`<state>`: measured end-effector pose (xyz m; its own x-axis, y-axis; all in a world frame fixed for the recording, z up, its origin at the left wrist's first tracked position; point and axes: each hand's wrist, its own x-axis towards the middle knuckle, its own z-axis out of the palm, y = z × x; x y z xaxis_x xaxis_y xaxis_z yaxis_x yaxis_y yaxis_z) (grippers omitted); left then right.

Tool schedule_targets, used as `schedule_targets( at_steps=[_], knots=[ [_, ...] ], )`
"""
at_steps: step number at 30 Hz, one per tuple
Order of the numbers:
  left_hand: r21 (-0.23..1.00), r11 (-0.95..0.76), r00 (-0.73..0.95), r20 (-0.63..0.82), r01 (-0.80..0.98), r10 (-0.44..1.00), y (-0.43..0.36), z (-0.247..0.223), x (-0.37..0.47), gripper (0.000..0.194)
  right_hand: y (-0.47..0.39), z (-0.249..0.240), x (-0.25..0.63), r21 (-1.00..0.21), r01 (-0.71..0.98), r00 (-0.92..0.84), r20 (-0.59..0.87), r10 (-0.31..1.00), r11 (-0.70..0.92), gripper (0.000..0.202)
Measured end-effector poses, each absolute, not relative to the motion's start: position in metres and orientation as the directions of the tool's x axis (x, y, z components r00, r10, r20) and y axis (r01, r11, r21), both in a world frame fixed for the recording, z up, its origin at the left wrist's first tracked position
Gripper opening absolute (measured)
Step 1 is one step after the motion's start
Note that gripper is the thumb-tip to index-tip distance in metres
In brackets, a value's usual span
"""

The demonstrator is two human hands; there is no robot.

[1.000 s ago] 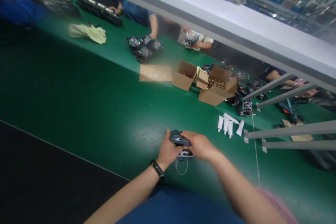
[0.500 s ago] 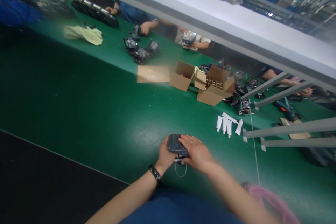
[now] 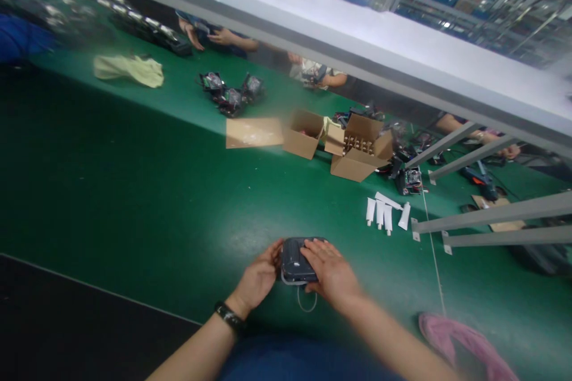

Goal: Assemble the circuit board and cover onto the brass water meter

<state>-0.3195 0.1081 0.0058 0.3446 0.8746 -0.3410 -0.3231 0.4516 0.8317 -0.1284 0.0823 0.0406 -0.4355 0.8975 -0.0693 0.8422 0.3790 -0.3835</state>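
A dark grey plastic device housing (image 3: 295,259), with rounded corners and a thin pale cable looping from its near side, sits low over the green table in front of me. My right hand (image 3: 333,274) grips its right side, fingers spread over the top and thumb at the near edge. At the left edge of the housing, my left hand (image 3: 259,280) has its bent fingers against the side. Part of those fingers is hidden or blurred. The underside of the housing cannot be seen.
Several white tubes (image 3: 388,219) lie right of my hands, near grey metal posts (image 3: 491,214). Beyond are open cardboard boxes (image 3: 357,164), a cardboard sheet (image 3: 252,133) and opened electronic units (image 3: 232,98). Co-workers' hands (image 3: 223,37) are across the table. A white shelf (image 3: 313,18) overhangs.
My left hand has slid from beneath the housing out to its left edge. The housing now looks closed flatter along its near side. Across the table, a co-worker has picked up a dark unit.
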Motion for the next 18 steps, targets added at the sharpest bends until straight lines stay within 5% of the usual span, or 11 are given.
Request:
schedule_targets(
  at_steps=[3, 5, 12, 18],
  knots=[
    [0.719, 0.631, 0.256, -0.577, -0.291, 0.776, 0.117, 0.019, -0.309, 0.053, 0.082, 0.040, -0.128, -0.381, 0.840, -0.440, -0.062, 0.896, 0.386, 0.090],
    [0.751, 0.638, 0.146, -0.621, -0.170, 0.770, 0.120, 0.023, -0.294, 0.055, 0.081, 0.039, -0.128, -0.383, 0.836, -0.446, -0.059, 0.893, 0.392, 0.088],
    [0.842, 0.457, -0.036, -0.467, 0.286, 0.883, 0.116, 0.011, -0.283, 0.048, 0.074, 0.022, -0.130, -0.372, 0.826, -0.462, -0.017, 0.887, 0.424, 0.088],
    [0.859, 0.285, -0.030, -0.302, 0.425, 0.953, 0.115, 0.004, -0.287, 0.035, 0.068, 0.005, -0.130, -0.360, 0.828, -0.466, -0.019, 0.885, 0.429, 0.082]
  ],
)
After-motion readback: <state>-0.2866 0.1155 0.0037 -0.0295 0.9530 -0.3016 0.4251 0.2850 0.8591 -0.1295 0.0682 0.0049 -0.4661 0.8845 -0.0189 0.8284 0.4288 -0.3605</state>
